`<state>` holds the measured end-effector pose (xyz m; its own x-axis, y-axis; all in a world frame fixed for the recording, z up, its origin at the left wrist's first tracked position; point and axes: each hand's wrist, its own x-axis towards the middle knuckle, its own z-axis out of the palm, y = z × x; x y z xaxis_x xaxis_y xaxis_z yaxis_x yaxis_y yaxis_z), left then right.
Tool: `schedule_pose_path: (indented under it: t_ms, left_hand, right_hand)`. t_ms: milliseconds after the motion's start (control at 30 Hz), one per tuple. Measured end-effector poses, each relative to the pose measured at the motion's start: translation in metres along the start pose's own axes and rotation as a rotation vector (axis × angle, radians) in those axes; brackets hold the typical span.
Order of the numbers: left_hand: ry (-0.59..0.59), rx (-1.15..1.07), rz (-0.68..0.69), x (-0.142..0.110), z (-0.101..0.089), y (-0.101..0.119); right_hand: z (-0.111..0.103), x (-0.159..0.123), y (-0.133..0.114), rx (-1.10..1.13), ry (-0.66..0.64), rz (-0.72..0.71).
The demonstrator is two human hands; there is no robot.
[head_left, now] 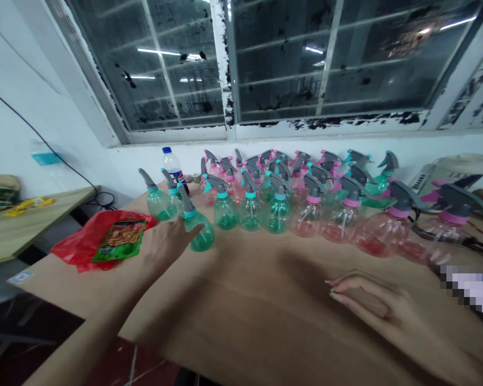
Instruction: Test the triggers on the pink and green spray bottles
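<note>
My left hand grips a green spray bottle at the left front of the group, the thumb lying across its body. That bottle has a turquoise collar and a grey trigger head, and it leans a little. My right hand hovers above the bare wood, thumb and forefinger curled into a ring with the tips almost meeting and nothing visible between them. Beyond the hands stand rows of spray bottles, green ones such as this bottle towards the left and pink ones such as this bottle towards the right.
A red plastic bag with a green snack packet lies at the table's left. Behind the bottles are a Pepsi bottle and a white container. A pixelated object is at the right. The wooden table ends at left.
</note>
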<state>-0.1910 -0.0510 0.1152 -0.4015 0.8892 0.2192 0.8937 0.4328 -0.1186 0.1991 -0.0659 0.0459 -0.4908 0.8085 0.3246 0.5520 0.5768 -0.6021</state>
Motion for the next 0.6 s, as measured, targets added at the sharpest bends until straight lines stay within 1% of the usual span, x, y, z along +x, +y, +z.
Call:
schedule_pose_path:
  t_ms: [67, 167, 233, 300, 367, 467, 533, 600]
  left_hand:
    - [0.010, 0.007, 0.073, -0.025, -0.002, 0.004]
    - [-0.002, 0.007, 0.155, -0.062, -0.007, 0.021]
    - [-0.012, 0.006, 0.193, -0.084, -0.010, 0.039]
    - [-0.035, 0.011, 0.289, -0.102, -0.014, 0.061]
    - [-0.059, 0.034, 0.338, -0.116, -0.017, 0.085]
    - [-0.073, 0.033, 0.468, -0.132, -0.021, 0.121]
    - [-0.046, -0.014, 0.580, -0.140, -0.022, 0.142]
    - [0.000, -0.058, 0.674, -0.146, -0.022, 0.161]
  right_hand:
    - [0.001, 0.003, 0.000, 0.001, -0.032, -0.010]
    - [0.003, 0.008, -0.003, -0.004, -0.068, -0.010]
    - [0.006, 0.011, -0.007, -0.007, -0.080, 0.031]
    - [0.009, 0.015, -0.012, 0.005, -0.102, 0.086]
    - [0.011, 0.019, -0.018, 0.047, -0.113, 0.105]
    - [0.012, 0.027, -0.025, 0.134, -0.051, 0.061]
    - [0.010, 0.030, -0.029, 0.181, 0.002, 0.023]
    - [0.007, 0.031, -0.031, 0.232, 0.085, 0.034]
